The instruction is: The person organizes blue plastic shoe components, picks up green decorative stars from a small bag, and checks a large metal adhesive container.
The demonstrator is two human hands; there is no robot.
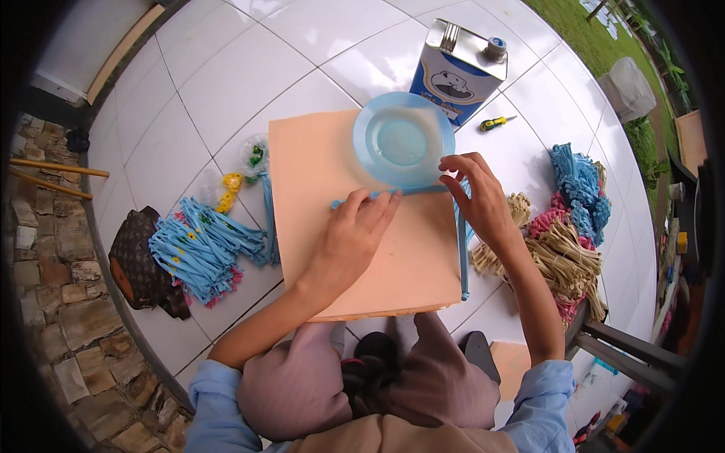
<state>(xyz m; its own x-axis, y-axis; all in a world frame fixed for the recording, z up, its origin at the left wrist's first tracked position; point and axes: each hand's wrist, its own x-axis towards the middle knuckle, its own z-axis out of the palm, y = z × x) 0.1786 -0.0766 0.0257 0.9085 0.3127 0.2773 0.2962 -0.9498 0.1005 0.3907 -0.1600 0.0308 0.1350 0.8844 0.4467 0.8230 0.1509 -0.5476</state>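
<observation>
Blue strip: this narrow blue strip (424, 190) runs across the peach board (408, 279), nearer the far edge than the near one, just below the plate's rim.
Left hand: palm down, the left hand (353, 232) lays its fingers over the strip's left part; whether it pinches or only presses cannot be told.
Right hand: the right hand (483, 200) is raised by the board's right edge, near the strip's right end, thumb and forefinger parted, with nothing visible between them.
Good handling: light, even pressure from the left fingers should hold the strip straight; the right fingertips would do best working close to its end, wrist off the plate.
Far edge: the pale blue plate (365, 140) takes the far right corner and is the likeliest thing to be knocked; the blue and white tin (445, 83) stands on the floor just beyond.
Right edge: a second blue strip (464, 260) lies along it towards the near right corner, where a sleeve or wrist could drag it.
Left edge: a bundle of blue strips (208, 253) reaches up to it, limiting sideways swing.
Near edge: bare board between strip and knees offers the best room for drawing either hand back.
</observation>
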